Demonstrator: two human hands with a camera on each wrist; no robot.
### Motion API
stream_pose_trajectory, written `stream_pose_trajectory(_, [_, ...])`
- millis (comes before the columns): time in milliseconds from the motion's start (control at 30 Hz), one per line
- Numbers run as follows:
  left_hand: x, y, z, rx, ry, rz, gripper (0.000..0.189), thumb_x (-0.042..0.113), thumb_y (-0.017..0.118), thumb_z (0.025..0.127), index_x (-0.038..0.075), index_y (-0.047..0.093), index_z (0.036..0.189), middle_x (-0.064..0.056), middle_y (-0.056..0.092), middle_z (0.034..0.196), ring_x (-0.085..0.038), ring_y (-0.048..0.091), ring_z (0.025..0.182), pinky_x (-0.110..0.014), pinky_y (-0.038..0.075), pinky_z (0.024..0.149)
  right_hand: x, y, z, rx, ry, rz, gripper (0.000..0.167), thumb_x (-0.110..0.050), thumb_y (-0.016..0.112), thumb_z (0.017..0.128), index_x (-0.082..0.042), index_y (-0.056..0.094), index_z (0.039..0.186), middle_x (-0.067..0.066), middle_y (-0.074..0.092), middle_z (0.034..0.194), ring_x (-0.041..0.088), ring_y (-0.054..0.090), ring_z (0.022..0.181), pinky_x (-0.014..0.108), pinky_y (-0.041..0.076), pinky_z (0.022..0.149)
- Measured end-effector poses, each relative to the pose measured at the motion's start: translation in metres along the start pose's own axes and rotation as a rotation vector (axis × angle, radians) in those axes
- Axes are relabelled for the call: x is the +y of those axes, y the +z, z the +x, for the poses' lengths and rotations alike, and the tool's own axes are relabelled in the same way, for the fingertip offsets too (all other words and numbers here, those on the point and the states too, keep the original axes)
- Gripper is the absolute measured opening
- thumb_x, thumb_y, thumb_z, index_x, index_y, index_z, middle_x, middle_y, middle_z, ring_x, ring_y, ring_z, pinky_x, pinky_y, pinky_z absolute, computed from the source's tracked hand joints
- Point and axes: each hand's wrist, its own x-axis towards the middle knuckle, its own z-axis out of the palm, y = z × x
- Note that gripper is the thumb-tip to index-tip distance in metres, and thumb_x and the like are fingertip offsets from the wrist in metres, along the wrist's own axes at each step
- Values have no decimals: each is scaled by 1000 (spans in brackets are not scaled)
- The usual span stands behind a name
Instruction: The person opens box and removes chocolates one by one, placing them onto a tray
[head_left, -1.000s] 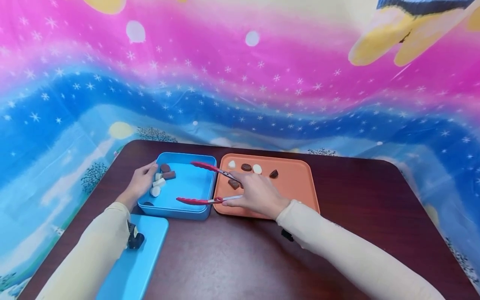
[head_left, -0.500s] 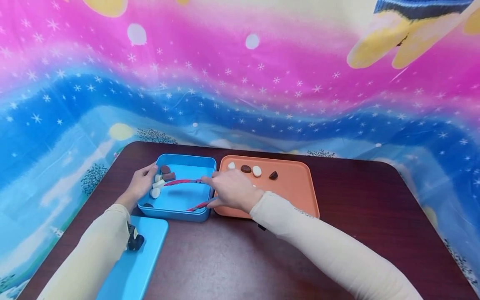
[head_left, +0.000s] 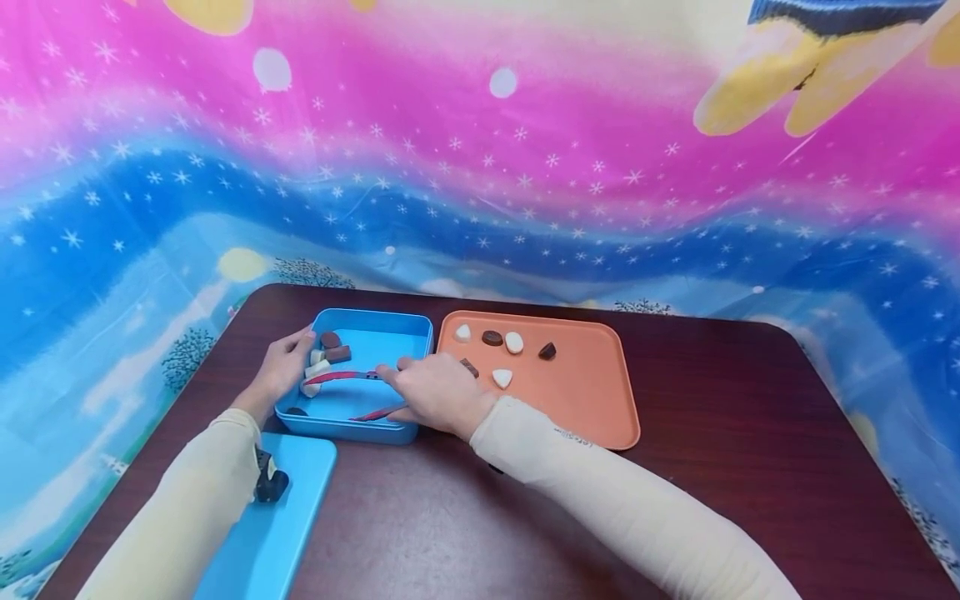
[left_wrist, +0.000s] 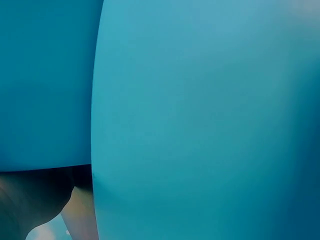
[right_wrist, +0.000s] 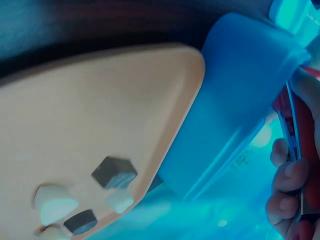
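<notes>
Lid (head_left: 277, 525), flat and blue, is lying on the tabletop (head_left: 420, 525) below the left forearm. The left hand (head_left: 277, 371) is resting at the left wall of the blue box (head_left: 345, 431), its fingers reaching the rim; the views are leaving it unclear whether they are pinching the wall or merely touching it. Should that hand be bracing loosely, a shove from inside could be sliding the box.

Along that same wall, a brown disc (head_left: 330, 339), a brown bar (head_left: 338, 353), a white bar (head_left: 317, 367) and a white disc (head_left: 309, 388) are crowding together, while a dark piece (head_left: 297, 412) is sitting in the near left corner. The red tongs (head_left: 341, 377) are dipping into the box, arms spreading wide, with nothing visibly lying between them; their far tip is overlapping the white disc. Because those pieces are clustering, a sideways nudge could be scattering them. All are looking smooth and neatly moulded.

Farther right, the right hand (head_left: 438, 392) is gripping the tongs, fingers curling round them. Beyond, the orange tray (head_left: 585, 400) is carrying white and dark pieces, among them a white wedge (head_left: 502, 378).
</notes>
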Motion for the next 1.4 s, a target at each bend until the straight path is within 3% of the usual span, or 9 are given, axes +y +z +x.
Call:
stream_pose_trajectory(100, [2, 1, 0, 3, 9, -6, 66, 56, 21, 108, 21, 15, 163, -24, 30, 164, -51, 31, 148, -63, 51, 103, -3, 0, 2, 21, -9, -29, 62, -62, 67, 90, -25, 60, 140, -5, 74, 102, 9, 65, 63, 19, 50, 51])
stream_pose_trajectory(167, [2, 1, 1, 7, 11, -3, 66, 56, 22, 108, 21, 16, 163, -24, 30, 164, -51, 32, 148, -61, 53, 101, -4, 0, 2, 27, -5, -37, 61, -62, 67, 90, -25, 61, 139, -5, 74, 100, 9, 64, 63, 18, 49, 50])
stream_pose_trajectory(367, [6, 2, 2, 3, -2, 4, 67, 57, 22, 108, 20, 16, 163, -22, 26, 166, -51, 22, 153, -74, 28, 116, -3, 0, 0, -2, 27, -5, 60, -61, 65, 92, -26, 60, 140, -5, 73, 101, 9, 61, 60, 17, 41, 43])
stream_pose_trajectory(633, [10, 0, 4, 36, 35, 49, 68, 55, 21, 108, 16, 12, 163, -20, 15, 169, -48, 11, 156, -74, 16, 120, 2, -1, -7, 18, 95, 23, 57, -60, 66, 92, -27, 61, 139, -4, 73, 100, 10, 60, 58, 19, 40, 42])
stream_pose_trajectory(867, [11, 2, 5, -2, 15, 7, 70, 58, 23, 107, 17, 17, 163, -24, 27, 165, -51, 29, 150, -74, 26, 116, 0, 0, -2, -7, 66, 83, 50, -57, 67, 93, -27, 65, 133, -5, 75, 100, 9, 66, 69, 18, 44, 46])
stream_pose_trajectory(1033, [12, 3, 6, -10, 27, 7, 67, 56, 23, 108, 18, 17, 163, -23, 26, 166, -50, 27, 150, -74, 26, 117, -5, 4, 0, 26, 41, 33, 43, -55, 65, 95, -25, 68, 126, -5, 75, 93, 8, 69, 73, 21, 51, 49])
stream_pose_trajectory(1400, [0, -2, -3, -20, 7, -2, 66, 54, 23, 109, 20, 12, 164, -24, 23, 166, -51, 22, 152, -74, 25, 117, -8, -1, -13, 44, 89, 102, 41, -55, 66, 94, -26, 69, 122, -6, 74, 87, 6, 63, 63, 17, 36, 39])
